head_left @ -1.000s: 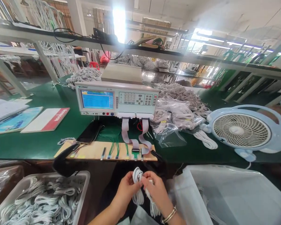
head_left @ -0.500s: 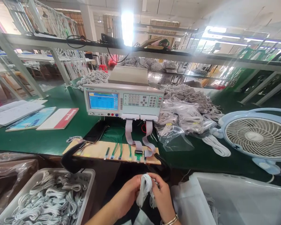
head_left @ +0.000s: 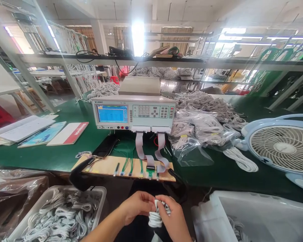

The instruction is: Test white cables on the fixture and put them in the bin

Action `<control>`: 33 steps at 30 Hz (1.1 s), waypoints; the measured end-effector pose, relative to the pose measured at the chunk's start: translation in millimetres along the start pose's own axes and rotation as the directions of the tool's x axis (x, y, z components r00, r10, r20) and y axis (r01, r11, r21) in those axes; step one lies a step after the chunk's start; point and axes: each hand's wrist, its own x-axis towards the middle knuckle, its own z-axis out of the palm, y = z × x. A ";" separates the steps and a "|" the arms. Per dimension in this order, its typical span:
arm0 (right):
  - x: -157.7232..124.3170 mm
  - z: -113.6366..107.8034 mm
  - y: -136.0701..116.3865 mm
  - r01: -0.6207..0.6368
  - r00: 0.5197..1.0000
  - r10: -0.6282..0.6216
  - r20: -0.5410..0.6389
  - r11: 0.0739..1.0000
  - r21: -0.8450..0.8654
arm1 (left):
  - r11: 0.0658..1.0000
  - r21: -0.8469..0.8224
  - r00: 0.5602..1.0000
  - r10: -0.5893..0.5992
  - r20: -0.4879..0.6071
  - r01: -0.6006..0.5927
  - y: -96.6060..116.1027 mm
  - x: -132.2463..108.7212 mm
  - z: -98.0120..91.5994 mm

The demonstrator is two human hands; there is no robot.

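Both hands meet low in the middle of the view, in front of the bench edge. My left hand (head_left: 136, 205) pinches the top of a small coiled white cable bundle (head_left: 156, 217). My right hand (head_left: 173, 215) is closed around the same bundle from the right, fingers curled over its upper loops. The coil hangs between the two hands, partly hidden by the fingers. Just beyond them lies a wooden test board (head_left: 126, 165) with green wires and grey ribbon cables running up to a white tester (head_left: 133, 112) with a blue screen.
A grey bin (head_left: 101, 193) of coiled white cables sits at lower left, a white bin (head_left: 257, 208) at lower right. A pale blue fan (head_left: 280, 148) stands right. Bagged cables (head_left: 199, 129) lie beside the tester; booklets (head_left: 50, 132) lie on the green bench (head_left: 53, 154).
The coil has dropped lower between my hands and looks more gathered, with my right fingers now wrapped over its top. The view has tilted up and shifted slightly left.
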 end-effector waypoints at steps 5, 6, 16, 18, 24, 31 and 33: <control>9.6 2.0 4.6 -0.165 0.986 0.159 0.056 0.973 0.158 | 0.965 0.172 0.943 0.234 -0.235 -0.197 -13.2 15.4 2.4; 11.7 1.5 4.7 -0.178 0.983 0.164 0.087 0.967 0.185 | 0.939 0.230 0.910 0.313 -0.271 -0.255 -15.8 18.4 3.5; 31.5 -12.5 5.1 -0.158 0.986 0.145 0.082 0.969 0.190 | 0.952 -0.194 0.922 0.158 -0.352 -0.237 -10.4 24.1 15.1; 36.1 -15.4 5.7 -0.134 0.984 0.112 0.138 0.978 0.160 | 0.965 -0.175 0.940 0.134 -0.313 -0.196 -3.8 20.0 14.0; 47.3 -14.7 4.2 -0.161 0.974 0.105 0.202 0.946 0.283 | 0.971 -0.210 0.965 0.056 -0.256 -0.112 14.0 13.2 5.0; 45.7 0.6 9.8 -0.308 0.951 0.258 0.169 0.782 0.543 | 0.952 -0.284 0.963 0.036 -0.266 -0.114 13.5 15.8 0.1; 44.4 -2.3 9.3 -0.232 0.973 0.208 0.102 0.874 0.427 | 0.947 -0.288 0.953 0.051 -0.299 -0.141 11.3 18.7 3.1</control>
